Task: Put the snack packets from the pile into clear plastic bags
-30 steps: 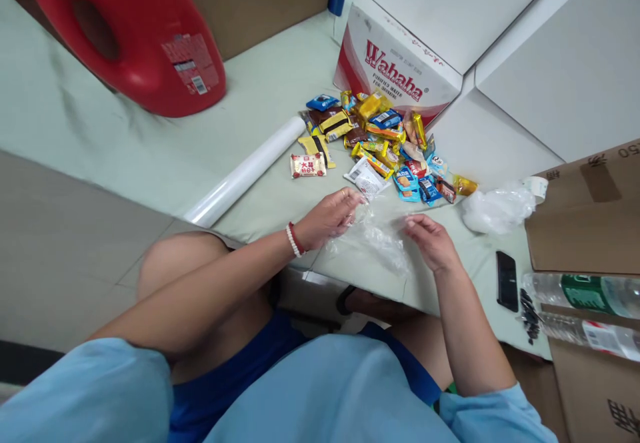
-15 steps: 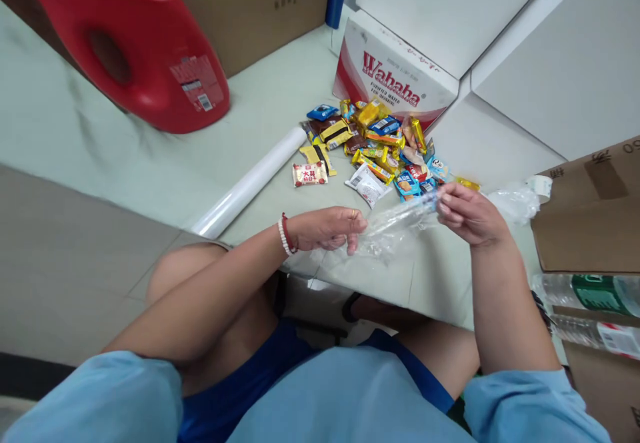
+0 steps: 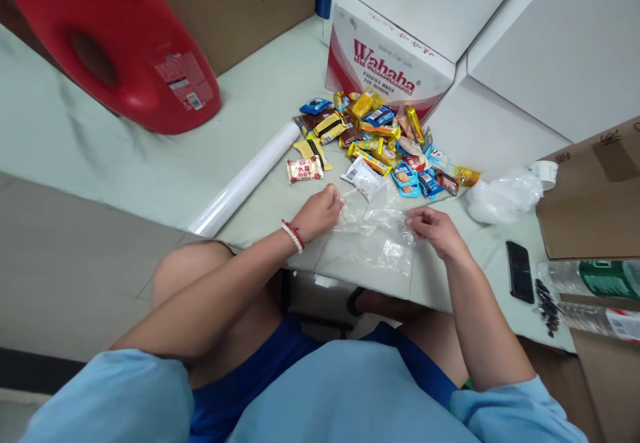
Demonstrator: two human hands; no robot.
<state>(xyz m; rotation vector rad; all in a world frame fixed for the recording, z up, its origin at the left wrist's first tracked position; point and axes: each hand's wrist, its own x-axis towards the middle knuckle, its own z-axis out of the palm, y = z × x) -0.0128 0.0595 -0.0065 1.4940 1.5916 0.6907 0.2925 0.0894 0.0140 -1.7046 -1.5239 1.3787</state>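
A clear plastic bag (image 3: 373,240) is stretched between my two hands, low over the table's front edge. My left hand (image 3: 319,213) is closed on its left side, and my right hand (image 3: 434,228) pinches the right side. Just beyond the bag lies a heap of wrapped snacks (image 3: 380,133) in yellow, blue and brown packets. A white packet (image 3: 364,178) is the snack closest to the bag. To the left of it, a cream and red snack packet (image 3: 305,170) lies apart, near my left hand.
A white plastic roll (image 3: 245,180) lies slantwise on the left. Behind stand a red jug (image 3: 165,63) and a Wahaha carton (image 3: 387,63). On the right are crumpled clear plastic (image 3: 503,196), a tape roll (image 3: 546,174), a phone (image 3: 520,272), plastic bottles (image 3: 595,278) and a brown box (image 3: 590,196).
My right hand has moved left and slightly down, and my left hand slightly left and up. The bag, earlier pulled into a narrow strip, now hangs spread out between them.
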